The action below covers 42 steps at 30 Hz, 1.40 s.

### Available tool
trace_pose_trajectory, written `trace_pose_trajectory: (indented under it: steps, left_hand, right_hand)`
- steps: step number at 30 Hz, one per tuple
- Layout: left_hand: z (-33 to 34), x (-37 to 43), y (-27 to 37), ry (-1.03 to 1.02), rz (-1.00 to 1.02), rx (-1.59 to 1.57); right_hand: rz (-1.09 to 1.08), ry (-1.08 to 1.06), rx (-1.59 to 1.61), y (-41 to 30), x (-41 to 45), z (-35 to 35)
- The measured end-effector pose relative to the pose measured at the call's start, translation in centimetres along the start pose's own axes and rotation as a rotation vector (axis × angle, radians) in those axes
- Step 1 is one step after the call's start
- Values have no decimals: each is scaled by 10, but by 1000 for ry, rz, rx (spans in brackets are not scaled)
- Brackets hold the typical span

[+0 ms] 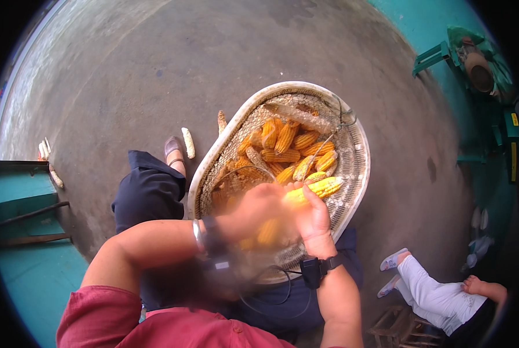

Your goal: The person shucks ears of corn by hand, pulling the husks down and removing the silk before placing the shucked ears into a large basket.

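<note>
My right hand point(314, 217) is wrapped around a yellow ear of corn point(324, 188), its thumb along the near side and the tip pointing right. Close beside it my left hand point(259, 206) meets the lower end of that ear. That hand is blurred, so whether its fingers grip the ear is unclear. Both hands are over a woven oval basket with a pale rim point(367, 161), which stands before my legs. Inside lie several yellow ears of corn point(285, 138) and a long bare corncob point(301, 116). A thin cord point(318, 150) runs across them.
Bare cobs lie on the concrete floor, one white cob point(188, 142) near my left shoe point(172, 150). A teal cabinet point(24, 226) is at left. At right, a seated person in white trousers point(442, 291) is beside a wooden stool point(390, 326). A green bench point(431, 58) stands by the wall.
</note>
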<state>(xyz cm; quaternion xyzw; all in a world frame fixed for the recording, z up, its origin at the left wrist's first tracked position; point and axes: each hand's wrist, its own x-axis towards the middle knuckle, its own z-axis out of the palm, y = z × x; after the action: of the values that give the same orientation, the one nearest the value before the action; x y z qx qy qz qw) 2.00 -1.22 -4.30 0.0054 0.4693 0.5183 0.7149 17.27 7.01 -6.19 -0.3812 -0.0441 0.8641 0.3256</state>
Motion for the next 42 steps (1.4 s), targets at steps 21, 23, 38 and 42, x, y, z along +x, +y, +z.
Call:
trace_pose_trajectory:
  steps: [21,23,38,42]
  left_hand:
    - [-5,0,3,-170,-56,-33]
    - [-8,1,0,-161,-41,-34]
    - [-11,9,-7,-144,-38,-23]
    - [-13,10,-11,-131,-16,-11]
  right_hand:
    - [-62,-69,-50,-1,-3,2]
    - [-58,-64,-62,1,-4,2]
    - [-85,-48,-50,-2,-4,4]
    - [-87,-55,-50,-1,-5,2]
